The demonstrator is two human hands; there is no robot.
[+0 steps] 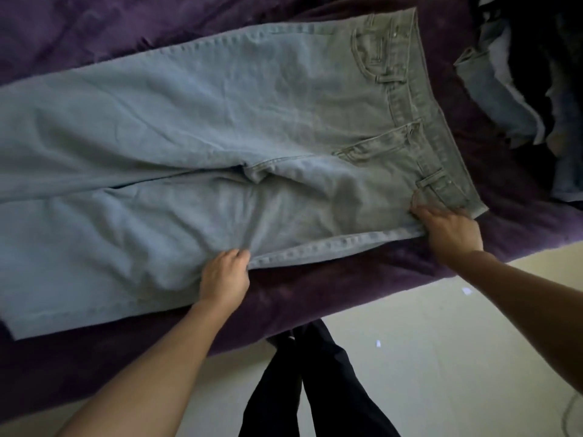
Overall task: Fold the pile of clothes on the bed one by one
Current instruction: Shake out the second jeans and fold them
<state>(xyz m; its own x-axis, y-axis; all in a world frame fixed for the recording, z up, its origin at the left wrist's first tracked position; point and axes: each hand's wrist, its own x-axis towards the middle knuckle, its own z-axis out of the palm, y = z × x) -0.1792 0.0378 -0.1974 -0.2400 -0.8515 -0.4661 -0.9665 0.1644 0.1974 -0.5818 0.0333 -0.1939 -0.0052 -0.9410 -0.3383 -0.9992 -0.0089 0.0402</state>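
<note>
A pair of light blue jeans lies spread flat across the purple bed cover, waistband to the right and both legs running off to the left. My left hand grips the near side seam of the closer leg around thigh height. My right hand pinches the near corner of the waistband, by a belt loop. The denim bunches slightly between the two hands.
A pile of clothes, denim and dark pieces, sits at the right end of the bed. The bed's near edge runs diagonally, with pale floor below it. My legs in dark trousers stand against the bed.
</note>
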